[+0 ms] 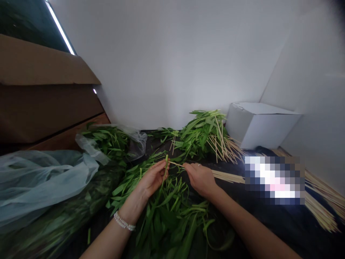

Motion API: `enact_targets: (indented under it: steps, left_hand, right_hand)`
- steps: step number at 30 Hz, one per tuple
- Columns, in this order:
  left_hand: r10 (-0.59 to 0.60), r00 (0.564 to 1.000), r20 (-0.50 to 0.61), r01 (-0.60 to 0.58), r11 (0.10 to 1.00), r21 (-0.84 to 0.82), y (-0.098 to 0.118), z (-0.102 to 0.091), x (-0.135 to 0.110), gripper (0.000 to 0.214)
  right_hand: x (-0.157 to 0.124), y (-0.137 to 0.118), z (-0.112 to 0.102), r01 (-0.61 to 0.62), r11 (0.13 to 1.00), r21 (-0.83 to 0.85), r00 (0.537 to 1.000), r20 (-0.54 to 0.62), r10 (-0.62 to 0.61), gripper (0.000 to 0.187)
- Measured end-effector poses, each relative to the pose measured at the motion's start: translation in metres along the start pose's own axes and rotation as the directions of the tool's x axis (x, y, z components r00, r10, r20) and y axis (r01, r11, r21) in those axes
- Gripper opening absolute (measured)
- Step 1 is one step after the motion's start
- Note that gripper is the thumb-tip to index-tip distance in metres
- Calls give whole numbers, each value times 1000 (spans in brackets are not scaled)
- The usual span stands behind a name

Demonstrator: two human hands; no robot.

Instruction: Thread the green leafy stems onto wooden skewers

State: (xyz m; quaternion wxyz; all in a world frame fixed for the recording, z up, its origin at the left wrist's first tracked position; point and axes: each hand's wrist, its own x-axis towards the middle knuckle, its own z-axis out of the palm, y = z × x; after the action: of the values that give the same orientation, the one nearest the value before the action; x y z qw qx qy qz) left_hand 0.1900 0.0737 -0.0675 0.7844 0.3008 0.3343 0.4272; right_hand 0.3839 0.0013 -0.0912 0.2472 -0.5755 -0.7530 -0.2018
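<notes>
My left hand (155, 178) pinches a green leafy stem (166, 160) near its cut end, with the leaves hanging below. My right hand (201, 178) is closed on a thin wooden skewer (175, 164). The skewer's far tip meets the stem at my left fingertips; whether it has pierced the stem I cannot tell. Beneath both hands lies a loose heap of leafy green stems (167, 216). Behind them sits a pile of greens (199, 135) with several skewers (219, 142) sticking out to the right.
Bundles of bare skewers (320, 212) lie at the right beside a pixelated bright patch. A white box (261, 124) stands against the wall. At the left are clear plastic bags (48, 176) with greens and a large cardboard box (43, 108). Black sheeting (231, 205) covers the surface.
</notes>
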Motion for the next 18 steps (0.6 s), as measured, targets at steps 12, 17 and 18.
enact_targets:
  steps: [12, 17, 18]
  left_hand:
    - [21, 1000, -19, -21, 1000, -2, 0, 1, 0, 17]
    - [46, 998, -51, -45, 999, 12, -1, 2, 1, 17]
    - [54, 997, -58, -53, 998, 18, -1, 3, 0, 17]
  right_hand:
    - [-1, -2, 1, 2, 999, 32, 1000, 31, -3, 27]
    - [-2, -2, 3, -6, 999, 33, 999, 34, 5, 28]
    - [-3, -2, 4, -5, 999, 33, 999, 36, 4, 29]
